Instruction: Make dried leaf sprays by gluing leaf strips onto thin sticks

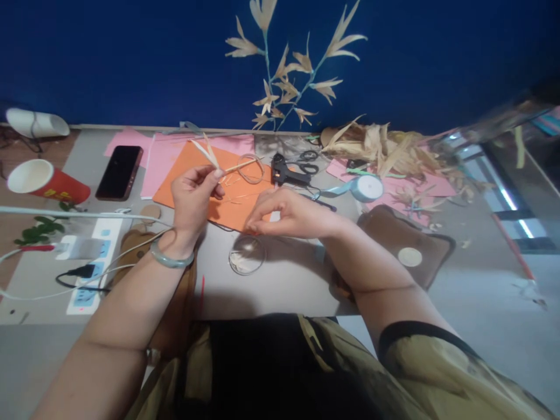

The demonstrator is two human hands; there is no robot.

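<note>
My left hand (192, 195) is raised over the orange paper sheet (210, 181), its fingers pinched on a thin stem with pale dried leaves (209, 153) at the top. A green bangle (171, 258) circles that wrist. My right hand (286, 213) hovers just right of it, fingertips pinched together near the lower end of the stem; what they hold is too small to make out. A small clear glass dish (247, 255) sits on the table below both hands. A loop of thin wire (251, 169) lies on the orange paper behind.
A black glue gun (284, 173), scissors (308, 162), a tape roll (368, 188) and dried husks (385, 149) lie behind. Left: a phone (119, 172), a red paper cup (41, 181), a power strip (94, 262) with cables. A brown pouch (402, 245) lies right. A leafy branch (289, 76) stands against the blue wall.
</note>
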